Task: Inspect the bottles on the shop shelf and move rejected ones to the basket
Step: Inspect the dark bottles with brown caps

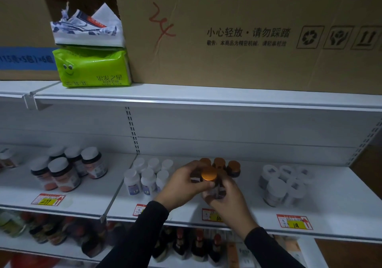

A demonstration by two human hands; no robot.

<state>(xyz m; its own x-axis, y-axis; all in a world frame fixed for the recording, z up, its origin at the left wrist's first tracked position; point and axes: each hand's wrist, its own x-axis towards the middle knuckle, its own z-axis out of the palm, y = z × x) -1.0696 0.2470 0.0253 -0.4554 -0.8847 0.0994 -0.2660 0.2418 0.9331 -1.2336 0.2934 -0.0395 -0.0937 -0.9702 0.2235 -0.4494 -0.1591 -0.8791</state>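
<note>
A dark bottle (215,187) with an orange-gold cap is gripped by both hands, left hand (184,185) curled at the cap, right hand (225,197) curled round the body, above the middle shelf (330,212). Its label is hidden by fingers and blurred.

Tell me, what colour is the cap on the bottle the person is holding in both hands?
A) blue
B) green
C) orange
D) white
C: the bottle gripped between the left hand and right hand has a shiny orange cap, matching the orange-capped bottles standing behind it on the shelf.
</note>
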